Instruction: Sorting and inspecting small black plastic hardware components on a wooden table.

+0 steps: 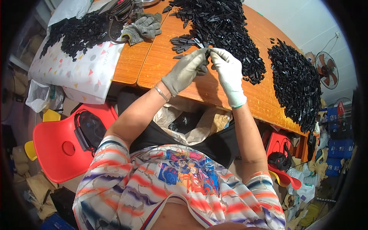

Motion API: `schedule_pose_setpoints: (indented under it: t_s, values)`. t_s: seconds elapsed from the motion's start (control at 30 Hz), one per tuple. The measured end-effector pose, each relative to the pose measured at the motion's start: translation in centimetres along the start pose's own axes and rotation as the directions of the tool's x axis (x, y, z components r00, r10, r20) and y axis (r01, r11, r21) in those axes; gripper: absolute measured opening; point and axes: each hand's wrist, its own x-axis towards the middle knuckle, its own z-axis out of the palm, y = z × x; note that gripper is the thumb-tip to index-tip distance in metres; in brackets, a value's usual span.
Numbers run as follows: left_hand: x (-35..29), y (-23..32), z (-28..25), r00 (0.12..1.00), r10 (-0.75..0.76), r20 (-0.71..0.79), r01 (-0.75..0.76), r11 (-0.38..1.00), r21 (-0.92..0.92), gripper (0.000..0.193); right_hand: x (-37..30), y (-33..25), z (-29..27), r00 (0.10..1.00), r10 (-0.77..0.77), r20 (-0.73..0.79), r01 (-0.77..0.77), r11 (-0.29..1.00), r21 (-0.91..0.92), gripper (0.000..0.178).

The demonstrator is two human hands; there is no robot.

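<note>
Pinching one small black piece [208, 54] between gloved fingertips, over the near part of the wooden surface [159, 61]. With the left grip [184, 73], in an off-white glove smudged grey at the fingers, clasping that piece between thumb and fingers. With the right grip [229, 69], in a whiter glove with a green cuff, pinching it from the other side, thumb and forefinger drawn together. Too covered by the fingers to make out in full outline. Wearing a bracelet [161, 94] just behind the left glove.

Facing, just past the left grip, a few loose, flat black pieces [181, 45], then a large black heap [226, 27] spread across the surface. Having to the right a second heap [295, 84], parted from the first by bare wood. Having to the left a grey knitted glove [142, 30], and farther left a third heap [82, 36] on a white sheet [90, 74] printed with small coloured shapes.

Below the near edge, at the lap, having a pale bag [165, 117] with black pieces inside. Flanked by a red chair [51, 143] on the left and another red chair [276, 145] on the right. Farther right, fronting a pale wall, seeing a fan [327, 71].
</note>
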Motion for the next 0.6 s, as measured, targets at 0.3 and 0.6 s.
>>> schedule_pose_setpoints:
  t_s: [0.3, 0.6]
  values:
    - [-0.3, -0.1, 0.2, 0.985, -0.089, -0.147, 0.07, 0.988, -0.135, 0.027, -0.6, -0.2, -0.2, 0.999, 0.036, -0.04, -0.031, 0.991, 0.127, 0.021]
    - [-1.2, 0.2, 1.1, 0.985, -0.05, -0.166, 0.068, 0.992, 0.103, 0.025, -0.7, -0.8, 0.5, 0.996, 0.038, -0.083, -0.025, 0.988, 0.15, 0.024]
